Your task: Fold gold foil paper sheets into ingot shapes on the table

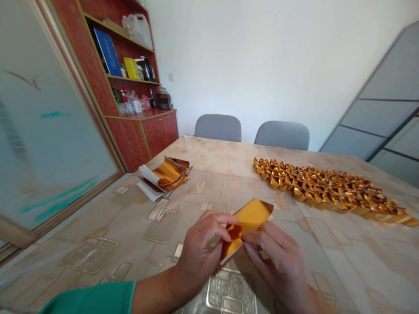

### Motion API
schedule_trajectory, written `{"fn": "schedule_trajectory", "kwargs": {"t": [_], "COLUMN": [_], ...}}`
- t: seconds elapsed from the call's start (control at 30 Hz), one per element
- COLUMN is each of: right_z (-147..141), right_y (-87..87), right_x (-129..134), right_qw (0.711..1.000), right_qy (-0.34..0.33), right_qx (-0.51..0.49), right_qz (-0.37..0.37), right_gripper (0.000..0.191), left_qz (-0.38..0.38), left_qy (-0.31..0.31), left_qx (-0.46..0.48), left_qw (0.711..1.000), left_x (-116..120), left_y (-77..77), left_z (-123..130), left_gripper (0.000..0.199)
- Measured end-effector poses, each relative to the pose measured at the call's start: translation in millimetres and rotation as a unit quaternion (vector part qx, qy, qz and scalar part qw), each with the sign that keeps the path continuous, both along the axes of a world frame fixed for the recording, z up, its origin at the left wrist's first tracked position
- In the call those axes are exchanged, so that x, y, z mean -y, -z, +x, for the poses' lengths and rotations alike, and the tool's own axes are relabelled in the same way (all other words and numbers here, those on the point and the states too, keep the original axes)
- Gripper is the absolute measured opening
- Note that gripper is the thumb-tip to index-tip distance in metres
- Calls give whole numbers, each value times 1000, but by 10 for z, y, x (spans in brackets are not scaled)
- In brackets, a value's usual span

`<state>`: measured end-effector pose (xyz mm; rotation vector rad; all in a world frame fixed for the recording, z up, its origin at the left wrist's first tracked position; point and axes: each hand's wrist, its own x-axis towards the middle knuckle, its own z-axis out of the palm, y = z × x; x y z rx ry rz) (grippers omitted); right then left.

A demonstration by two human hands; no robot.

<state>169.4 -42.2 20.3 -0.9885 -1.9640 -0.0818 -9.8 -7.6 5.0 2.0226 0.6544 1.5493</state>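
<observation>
Between my two hands is a sheet of gold foil paper (253, 215), partly folded, held above the table. My left hand (204, 246) grips its left side, with the fingers bent over the upper edge and the thumb near the lower left. My right hand (278, 255) pinches the lower right edge between thumb and fingers. The paper's upper right corner is creased, and a pale edge shows at its lower left end. Part of the paper is hidden behind my fingers.
A curled stack of gold foil sheets (168, 173) lies at the left of the patterned tablecloth (196, 213). Rows of folded gold paper pieces (327, 187) cover the right side. Two grey chairs (218, 127) stand behind the table, and a red-brown cabinet (131, 131) at the back left.
</observation>
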Motion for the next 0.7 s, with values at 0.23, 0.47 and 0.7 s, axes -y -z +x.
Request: {"fn": "schedule_trajectory", "kwargs": {"t": [0.23, 0.47, 0.7], "right_z": [83, 156, 395], "right_y": [-77, -26, -37], "right_x": [-78, -173, -248], "right_qw": [997, 933, 978], "right_qy": [46, -51, -87], "right_qx": [2, -132, 38], "right_qz": [-58, -331, -184], "right_gripper": [6, 16, 43], "left_qz": [-238, -438, -530], "left_qy": [31, 86, 146], "left_qx": [53, 167, 162], "left_qw": [969, 879, 820], "left_x": [-45, -227, -370], "left_y": [-16, -49, -120], "left_z": [27, -17, -207], "left_gripper": [14, 49, 49]}}
